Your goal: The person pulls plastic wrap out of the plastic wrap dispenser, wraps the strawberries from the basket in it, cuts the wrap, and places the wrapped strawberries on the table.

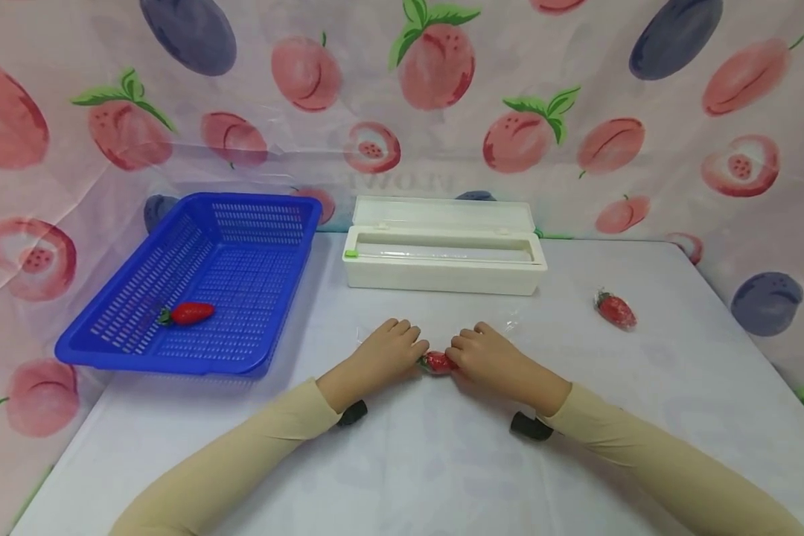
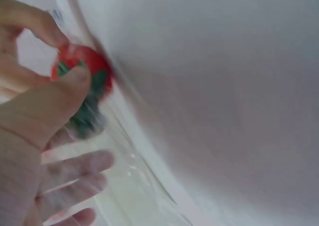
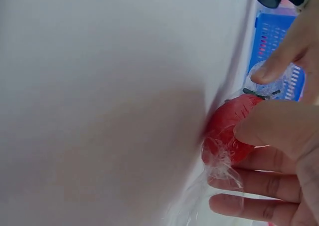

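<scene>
A red strawberry (image 1: 437,362) with green leaves lies between my two hands, low over the white table, with clear plastic film around it. My left hand (image 1: 387,351) is at the leafy end. In the left wrist view its thumb (image 2: 75,81) presses over the leaves, and its lower fingers stretch out beneath. From the other side my right hand (image 1: 492,361) grips the body, thumb against the red skin and fingers behind. Gathered plastic film (image 3: 219,161) bunches at the pointed end in the right wrist view and trails down past the right fingers.
A blue basket (image 1: 237,365) at the left holds one strawberry (image 1: 193,313). Behind my hands stands a white wrap dispenser box (image 1: 442,279), lid raised, film roll inside. Another strawberry (image 1: 616,310) wrapped in film lies at the right. A fruit-print cloth (image 1: 435,141) hangs behind the table.
</scene>
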The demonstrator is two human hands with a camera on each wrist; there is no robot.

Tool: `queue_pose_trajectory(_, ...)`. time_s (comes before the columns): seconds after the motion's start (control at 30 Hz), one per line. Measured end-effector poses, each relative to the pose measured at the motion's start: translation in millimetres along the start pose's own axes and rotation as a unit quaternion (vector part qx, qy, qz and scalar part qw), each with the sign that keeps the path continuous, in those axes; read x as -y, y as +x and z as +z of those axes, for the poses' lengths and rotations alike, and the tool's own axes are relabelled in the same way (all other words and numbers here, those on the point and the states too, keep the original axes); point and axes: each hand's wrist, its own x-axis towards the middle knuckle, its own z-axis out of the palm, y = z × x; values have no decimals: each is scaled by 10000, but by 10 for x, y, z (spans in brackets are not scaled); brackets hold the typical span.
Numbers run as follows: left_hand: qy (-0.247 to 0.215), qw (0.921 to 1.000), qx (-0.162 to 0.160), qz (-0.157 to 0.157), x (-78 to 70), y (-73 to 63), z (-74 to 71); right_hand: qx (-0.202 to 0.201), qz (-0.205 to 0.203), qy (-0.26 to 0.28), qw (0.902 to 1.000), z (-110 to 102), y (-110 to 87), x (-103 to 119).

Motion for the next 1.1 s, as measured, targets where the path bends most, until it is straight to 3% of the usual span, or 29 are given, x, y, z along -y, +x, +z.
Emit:
queue_pose_trajectory(0.17, 274, 9966, -768, 96, -98, 2, -36, 34, 80, 254, 9996, -29, -10, 23)
queue_pose_trajectory(0.27, 161, 9971, -746, 16, -131, -8, -44, 102, 96, 467, 9988, -34, -16, 26)
queue_pose_trajectory(0.5, -188, 9988, -355, -280, -138, -28, -51, 180, 315, 1165, 9925, -32, -38, 5)
queue_pose_trajectory(0.63, -408, 9962, -637, -421, -133, -28, -71, 420, 524, 1485, 9866, 16, -49, -26)
queue_pose_trajectory(0.77, -544, 9946, -815, -339, -123, -20, -62, 566, 673, 1525, 9844, 58, -63, -62)
queue_pose_trajectory(0.93, -604, 9962, -495, -375, -105, -1, -54, -44, 629, 1075, 9922, 70, -62, -87)
queue_pose_trajectory(1.1, -662, 9965, -237, -455, -103, 20, -33, -600, 484, 810, 9937, 75, -46, -68)
